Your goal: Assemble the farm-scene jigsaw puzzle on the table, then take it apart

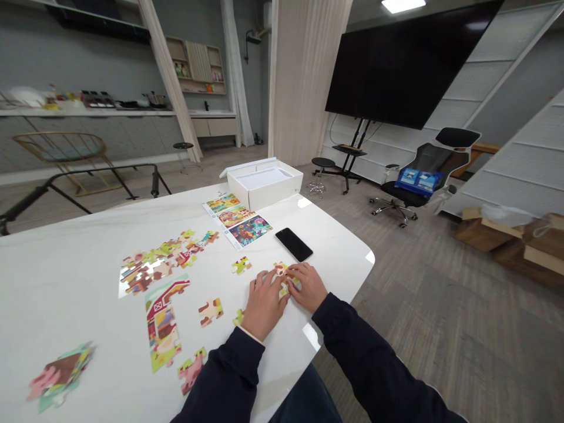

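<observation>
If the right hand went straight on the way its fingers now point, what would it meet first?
The small cluster of yellow cardboard jigsaw pieces between the hands; the right hand seems already to touch them, though depth is unclear.

White table (74,247): jigsaw pieces (167,252), phone (294,244), box (264,188), printed sheet (237,220).

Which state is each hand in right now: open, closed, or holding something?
Left hand: curled on jigsaw pieces, grip unclear.
Right hand: curled on jigsaw pieces, grip unclear.
</observation>
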The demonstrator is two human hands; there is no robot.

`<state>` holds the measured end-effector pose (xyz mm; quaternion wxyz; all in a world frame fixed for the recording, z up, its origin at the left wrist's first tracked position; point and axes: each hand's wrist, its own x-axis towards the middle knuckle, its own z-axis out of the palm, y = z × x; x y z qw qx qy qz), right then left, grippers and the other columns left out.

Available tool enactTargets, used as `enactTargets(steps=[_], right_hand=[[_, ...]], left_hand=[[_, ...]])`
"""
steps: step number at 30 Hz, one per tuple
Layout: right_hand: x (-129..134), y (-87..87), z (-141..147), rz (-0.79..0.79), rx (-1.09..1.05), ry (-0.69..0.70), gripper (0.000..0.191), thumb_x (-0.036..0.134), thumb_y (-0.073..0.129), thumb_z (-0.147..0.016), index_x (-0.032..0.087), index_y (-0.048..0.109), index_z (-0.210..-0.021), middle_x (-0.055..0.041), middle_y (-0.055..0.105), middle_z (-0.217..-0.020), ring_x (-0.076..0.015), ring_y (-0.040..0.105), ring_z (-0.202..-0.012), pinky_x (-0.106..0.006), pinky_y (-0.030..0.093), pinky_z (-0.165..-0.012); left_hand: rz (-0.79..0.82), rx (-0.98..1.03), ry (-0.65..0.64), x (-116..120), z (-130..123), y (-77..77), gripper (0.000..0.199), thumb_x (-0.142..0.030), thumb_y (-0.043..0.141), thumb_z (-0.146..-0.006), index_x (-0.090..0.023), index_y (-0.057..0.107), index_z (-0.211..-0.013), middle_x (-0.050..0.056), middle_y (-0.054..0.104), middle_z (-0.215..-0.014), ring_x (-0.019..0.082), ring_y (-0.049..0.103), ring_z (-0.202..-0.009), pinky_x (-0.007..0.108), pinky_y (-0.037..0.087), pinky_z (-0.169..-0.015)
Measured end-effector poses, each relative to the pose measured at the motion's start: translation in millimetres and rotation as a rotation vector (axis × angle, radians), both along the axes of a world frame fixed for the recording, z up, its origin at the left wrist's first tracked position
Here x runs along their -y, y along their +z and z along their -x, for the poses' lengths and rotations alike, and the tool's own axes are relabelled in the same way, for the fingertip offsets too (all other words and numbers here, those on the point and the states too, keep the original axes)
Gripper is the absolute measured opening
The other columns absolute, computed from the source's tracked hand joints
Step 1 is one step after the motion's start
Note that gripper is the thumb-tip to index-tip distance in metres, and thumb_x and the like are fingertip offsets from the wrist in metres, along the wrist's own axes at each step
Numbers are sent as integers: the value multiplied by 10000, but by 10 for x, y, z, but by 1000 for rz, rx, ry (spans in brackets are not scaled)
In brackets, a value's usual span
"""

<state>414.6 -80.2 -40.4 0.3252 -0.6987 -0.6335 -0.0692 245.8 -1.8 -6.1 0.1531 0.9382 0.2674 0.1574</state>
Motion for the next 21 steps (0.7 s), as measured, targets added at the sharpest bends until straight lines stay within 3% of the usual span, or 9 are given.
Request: enactTargets(steps=[6,10,14,21], right_hand=[[0,-23,-9,9,3,-6,308,138,654,-853,219,707,-1145,-87,715,-1109,-271,624,-1048,-450,516,-920],[-1,-11,-9,16,5,-15,266,160,652,-867,205,692,-1126,-95,709,-1090,-271,621,-1029,-436,508,-899],[-1,9,3,33,-12,-29,276,165,650,-861,198,663,-1135,-95,696,-1059,-278,613,-1013,-427,496,-881],[1,9,8,24,-55,-61,224,179,651,-845,196,630,-1068,-87,664,-984,-274,603,-956,-415,489,-858]], left_hand=[[80,93,30,-82,-4,-51,484,-328,727,-893,-233,533,-1326,84,595,-1397,300,500,-1281,463,460,-1045],[115,190,33,-187,-79,-77,357,-262,638,-956,-209,539,-1294,90,642,-1300,278,550,-1186,445,468,-1031],[114,244,38,-257,-186,-112,216,-147,645,-921,-201,600,-1124,75,692,-1087,274,587,-1028,440,491,-955],[127,322,81,-295,-228,-187,168,-150,686,-892,-194,630,-1044,72,665,-995,271,605,-999,434,502,-918]])
